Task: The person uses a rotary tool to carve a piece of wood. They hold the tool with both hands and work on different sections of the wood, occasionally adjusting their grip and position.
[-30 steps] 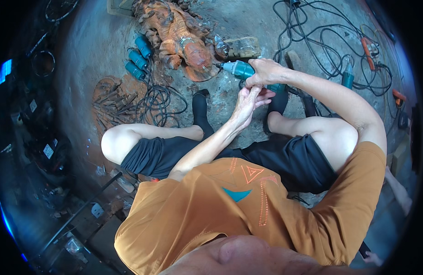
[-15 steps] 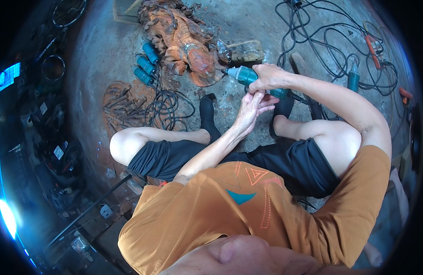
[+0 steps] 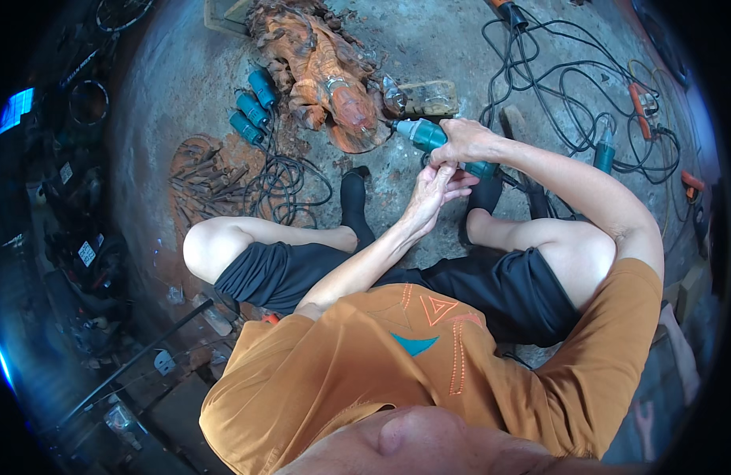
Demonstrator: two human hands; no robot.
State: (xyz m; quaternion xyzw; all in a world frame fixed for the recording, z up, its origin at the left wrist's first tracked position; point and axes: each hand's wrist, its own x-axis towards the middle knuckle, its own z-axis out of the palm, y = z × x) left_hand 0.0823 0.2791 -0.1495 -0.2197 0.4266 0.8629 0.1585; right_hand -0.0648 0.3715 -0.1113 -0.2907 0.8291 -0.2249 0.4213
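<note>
A teal die grinder (image 3: 422, 134) points left, its dark tip close to the edge of a reddish-brown wood carving (image 3: 354, 109); I cannot tell whether they touch. My right hand (image 3: 467, 142) is closed over the grinder's body from above. Below it, my left hand (image 3: 433, 194) steadies the grinder from underneath, thumb side against my right fingers and its other fingers reaching along the tool. The carving lies on the floor, with an animal-like shape, rough bark-like far parts and a smoother rounded near end.
Several teal power tools (image 3: 251, 109) lie left of the carving, their black cables (image 3: 290, 190) coiled nearby. Left of these is a heap of carving bits (image 3: 207, 176). A wooden block (image 3: 430, 98) sits beyond the grinder. Another teal tool (image 3: 605, 150) and an orange power strip (image 3: 643, 109) lie right among cables.
The view has shifted slightly, so the floor things sit a little lower and to the left. My hands and the grinder keep nearly the same pose at the carving's edge.
</note>
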